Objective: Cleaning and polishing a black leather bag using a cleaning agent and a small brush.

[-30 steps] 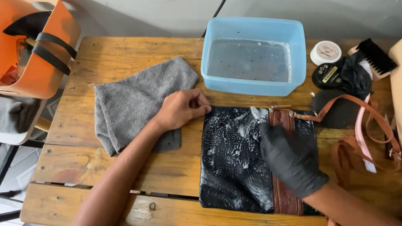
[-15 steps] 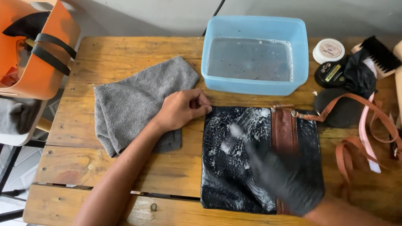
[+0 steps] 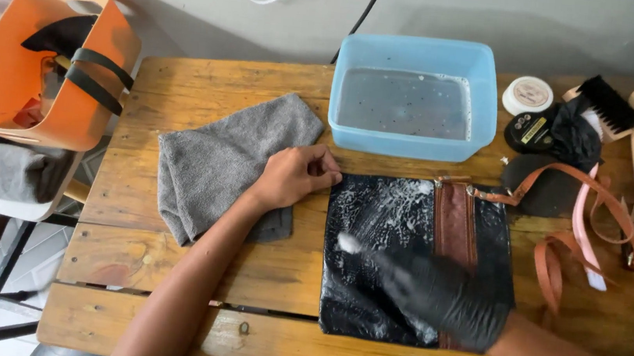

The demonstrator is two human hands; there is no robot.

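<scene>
A flat black leather bag [image 3: 382,232] with a brown strip and white foam smeared on it lies on the wooden table [image 3: 166,264]. My right hand [image 3: 446,297], in a black glove and blurred by motion, presses on the bag's lower half with a small white thing at its fingertips. My bare left hand [image 3: 297,176] pins the bag's upper left corner with closed fingers, its wrist resting on a grey towel [image 3: 224,160].
A blue plastic tub [image 3: 416,133] of soapy water stands behind the bag. To the right lie tins, a black brush [image 3: 611,103], brown and pink straps [image 3: 587,222] and a beige bag. An orange bag [image 3: 38,70] sits off the table's left edge.
My gloved right hand has slid from the bag's upper right, near the brown strip, down toward its lower middle. My left hand has stayed at the corner.
</scene>
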